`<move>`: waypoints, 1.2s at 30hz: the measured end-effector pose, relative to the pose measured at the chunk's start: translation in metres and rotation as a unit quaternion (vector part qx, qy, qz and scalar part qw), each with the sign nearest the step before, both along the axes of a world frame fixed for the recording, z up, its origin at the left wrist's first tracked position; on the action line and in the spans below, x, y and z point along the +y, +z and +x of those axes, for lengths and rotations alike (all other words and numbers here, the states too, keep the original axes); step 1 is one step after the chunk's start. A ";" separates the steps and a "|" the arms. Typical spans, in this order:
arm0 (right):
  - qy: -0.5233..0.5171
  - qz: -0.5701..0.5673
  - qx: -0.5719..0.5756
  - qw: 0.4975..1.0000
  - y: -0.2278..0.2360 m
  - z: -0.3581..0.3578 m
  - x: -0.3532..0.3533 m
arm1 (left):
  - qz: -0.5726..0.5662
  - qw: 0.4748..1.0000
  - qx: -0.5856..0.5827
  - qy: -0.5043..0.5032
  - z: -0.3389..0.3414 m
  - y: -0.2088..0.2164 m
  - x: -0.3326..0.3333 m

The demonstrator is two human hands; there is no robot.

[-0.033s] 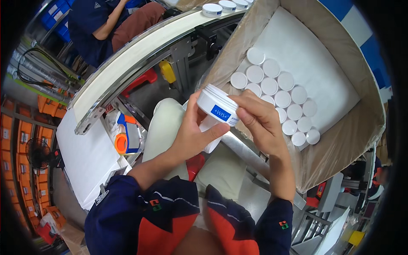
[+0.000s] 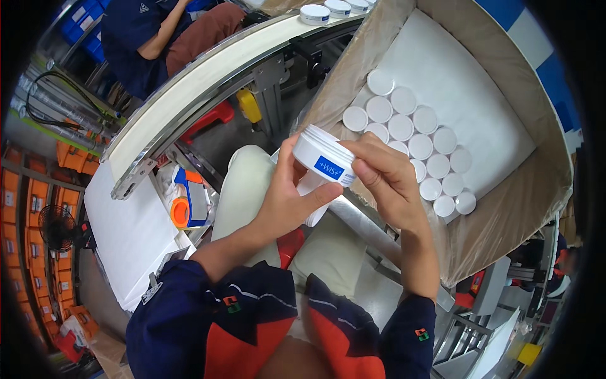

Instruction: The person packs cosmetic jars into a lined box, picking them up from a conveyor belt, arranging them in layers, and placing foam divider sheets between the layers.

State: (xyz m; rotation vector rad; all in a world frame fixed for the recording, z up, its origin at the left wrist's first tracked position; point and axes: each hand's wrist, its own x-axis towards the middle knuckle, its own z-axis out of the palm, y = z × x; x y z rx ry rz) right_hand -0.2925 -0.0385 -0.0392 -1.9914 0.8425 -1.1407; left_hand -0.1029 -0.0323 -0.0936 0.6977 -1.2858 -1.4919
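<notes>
Both my hands hold a white round plastic jar (image 2: 325,156) with a blue label, tilted in front of my lap. Its threaded rim shows along the upper side. My left hand (image 2: 285,189) wraps round the jar's left side, thumb beneath the label. The fingers of my right hand (image 2: 386,177) pinch its right end. Below it, partly hidden by my left hand, is another white cylindrical piece (image 2: 314,213) with a ridged edge; I cannot tell whether that hand grips it. Right of my hands, several white round jars or lids (image 2: 400,127) sit in a carton.
The large carton (image 2: 505,243), lined with clear plastic and a white sheet, stands at the right. A curved conveyor (image 2: 189,71) carries white jars (image 2: 314,14) at its far end. A blue-and-orange tape dispenser (image 2: 191,199) and white sheets (image 2: 123,234) lie left. Another person (image 2: 142,47) sits beyond the conveyor.
</notes>
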 end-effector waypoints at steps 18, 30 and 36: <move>-0.017 0.012 -0.024 1.000 -0.002 -0.011 0.002 | 0.047 0.998 0.031 -0.005 -0.017 -0.001 0.005; -0.011 0.016 -0.017 1.000 -0.007 -0.018 -0.002 | 0.047 0.999 0.025 -0.010 -0.022 -0.002 0.001; -0.011 0.034 -0.014 0.999 -0.005 -0.019 -0.001 | 0.089 0.993 0.068 -0.029 -0.024 -0.010 0.000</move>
